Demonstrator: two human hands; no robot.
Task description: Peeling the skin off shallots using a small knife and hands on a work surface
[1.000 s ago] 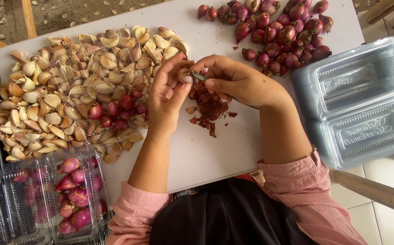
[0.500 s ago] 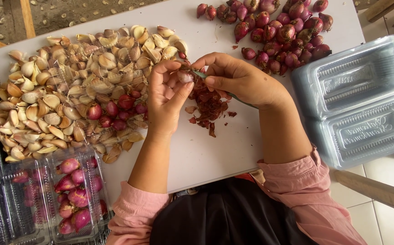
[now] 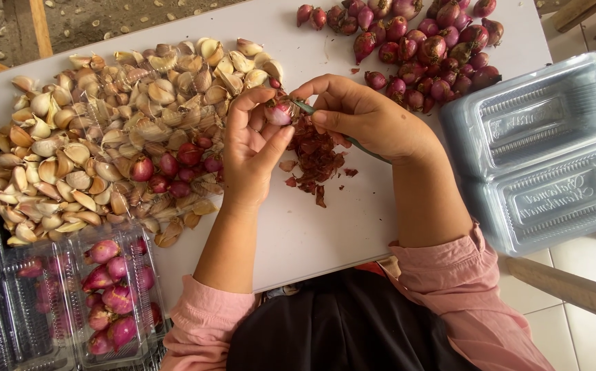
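Both hands worked over the white tabletop [image 3: 353, 227]: left hand [image 3: 253, 148] pinched one shallot [image 3: 278, 113], right hand [image 3: 366, 117] gripped a thin green-handled knife [image 3: 353, 141] against it. Peelings [image 3: 315, 158] lay beneath; two clear empty boxes [image 3: 538, 154] sat right; unpeeled shallots [image 3: 421, 41] beyond.

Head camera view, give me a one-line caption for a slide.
Left hand holds a small pink-red shallot while right hand peels it with a thin green-handled knife above reddish skins.
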